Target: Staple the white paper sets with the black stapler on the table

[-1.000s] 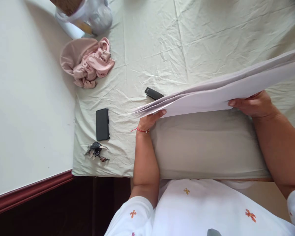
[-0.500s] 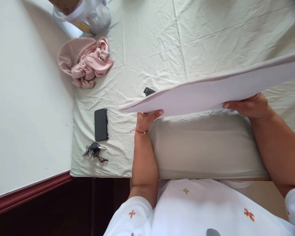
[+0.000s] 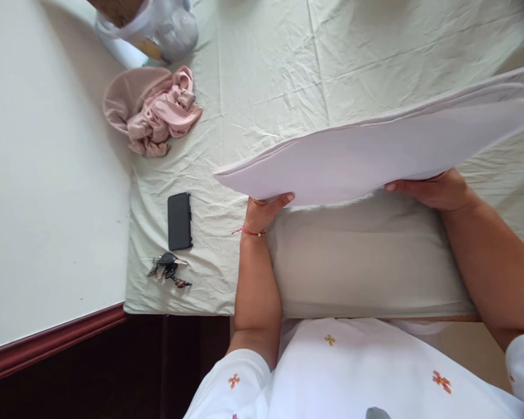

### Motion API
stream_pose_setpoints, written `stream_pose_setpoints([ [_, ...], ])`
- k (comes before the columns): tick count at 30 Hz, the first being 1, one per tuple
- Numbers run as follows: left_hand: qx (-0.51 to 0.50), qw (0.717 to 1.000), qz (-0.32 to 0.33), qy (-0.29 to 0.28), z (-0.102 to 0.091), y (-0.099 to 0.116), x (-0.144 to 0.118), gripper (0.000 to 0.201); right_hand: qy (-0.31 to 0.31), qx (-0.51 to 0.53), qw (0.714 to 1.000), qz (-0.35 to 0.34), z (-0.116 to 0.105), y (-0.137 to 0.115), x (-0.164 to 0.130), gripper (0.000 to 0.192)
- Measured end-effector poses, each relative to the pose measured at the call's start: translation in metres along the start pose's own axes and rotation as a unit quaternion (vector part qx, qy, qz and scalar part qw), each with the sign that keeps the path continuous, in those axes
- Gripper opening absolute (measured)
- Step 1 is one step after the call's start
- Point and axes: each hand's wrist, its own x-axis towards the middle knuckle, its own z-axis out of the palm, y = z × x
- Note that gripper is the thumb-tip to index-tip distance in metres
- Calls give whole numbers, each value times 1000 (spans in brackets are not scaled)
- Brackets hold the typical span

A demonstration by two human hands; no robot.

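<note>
Both hands' grip under lifted fabric [image 3: 375, 157]

The folded sheet [image 3: 375, 157] looks like smooth, matt pale-lilac cloth, stiff and flat. The bed cover [image 3: 288, 70] is thin matt cotton-like cloth, full of fine wrinkles. Near its left edge, the pink garment [image 3: 157, 110] has a soft satin shine. The phone [image 3: 179, 220] is dark, smooth and matt. The keys [image 3: 168, 269] are metal with black plastic.
</note>
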Motion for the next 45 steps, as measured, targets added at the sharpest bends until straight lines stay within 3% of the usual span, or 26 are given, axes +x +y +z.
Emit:
stream_pose_setpoints([
  [4,-17,1000,11,8,-1,2,0,62,10,-15,1000,3,-2,3,0,41],
  [10,61,998,-34,-1,0,4,2,39,-16,-37,998,41,-2,5,3,49],
  [18,38,999,-13,-8,-1,-2,5,63,-10,-40,999,36,0,3,3,58],
  [25,-10,1000,26,-13,2,-12,6,40,-39,-23,999,11,-1,4,0,44],
  [31,-18,999,15,-43,8,-8,4,53,-86,-11,996,23,-1,-1,-2,54],
  [38,18,999,38,-21,2,-1,3,63,0,-17,1000,5,-3,6,-3,53],
  [45,76,996,-18,-48,-3,4,3,67,-18,-32,999,31,-5,1,-3,60],
])
